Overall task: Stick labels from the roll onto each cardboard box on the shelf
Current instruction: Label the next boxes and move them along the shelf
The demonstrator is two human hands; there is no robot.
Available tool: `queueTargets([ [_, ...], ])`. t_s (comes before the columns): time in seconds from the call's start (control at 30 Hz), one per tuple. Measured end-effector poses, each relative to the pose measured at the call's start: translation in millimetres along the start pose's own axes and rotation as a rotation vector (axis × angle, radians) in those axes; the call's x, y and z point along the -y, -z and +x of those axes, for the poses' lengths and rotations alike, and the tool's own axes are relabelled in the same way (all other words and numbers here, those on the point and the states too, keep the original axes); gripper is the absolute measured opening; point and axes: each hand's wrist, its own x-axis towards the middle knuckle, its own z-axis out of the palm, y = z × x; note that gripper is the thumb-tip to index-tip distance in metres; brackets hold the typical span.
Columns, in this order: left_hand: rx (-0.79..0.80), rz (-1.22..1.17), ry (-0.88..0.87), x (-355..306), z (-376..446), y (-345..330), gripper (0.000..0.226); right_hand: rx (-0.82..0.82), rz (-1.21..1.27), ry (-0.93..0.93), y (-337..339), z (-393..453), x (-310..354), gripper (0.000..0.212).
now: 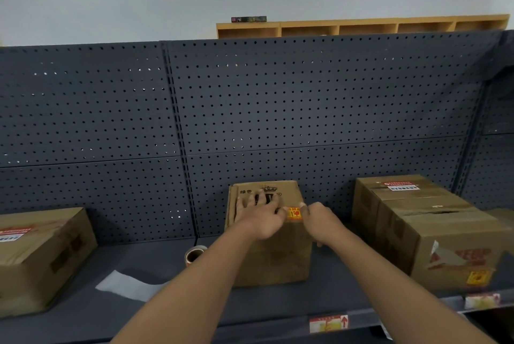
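A middle cardboard box (274, 254) stands on the dark shelf (155, 304). An orange and red label (294, 213) lies on the box top near its front edge. My left hand (260, 214) rests flat on the box top with fingers spread, just left of the label. Its right edge is touched by my right hand (319, 218), fingers curled and thumb at the label's corner. The label roll (194, 255) stands on the shelf to the left of this box. A left box (41, 254) and a right box (434, 232) each carry labels.
A strip of white backing paper (130, 285) lies on the shelf in front of the roll. Dark pegboard (250, 110) backs the shelf. Price tags (328, 323) hang on the shelf's front edge. A wooden cubby unit (361, 27) shows behind the pegboard.
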Motion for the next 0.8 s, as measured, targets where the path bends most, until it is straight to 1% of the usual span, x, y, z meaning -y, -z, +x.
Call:
queueTargets([
  [0.13,-0.009,0.007,0.006,0.7,0.2,-1.3,0.070,0.081,0.032,0.015,-0.2,-3.9,1.5,0.050],
  [0.3,-0.039,-0.003,0.008,-0.2,0.0,-2.7,0.079,0.055,0.062,-0.008,-4.2,-3.2,1.6,0.044],
  [0.53,-0.039,-0.015,0.016,0.5,0.8,-1.6,0.066,0.047,0.120,-0.051,-1.3,3.5,2.3,0.038],
  [0.67,-0.042,-0.027,0.017,2.0,0.9,-0.2,0.063,0.055,0.129,-0.043,-2.6,3.8,-0.6,0.043],
  [0.8,-0.040,-0.021,0.009,1.9,-1.1,-0.7,0.073,0.092,0.245,-0.081,-7.4,3.4,-6.3,0.050],
])
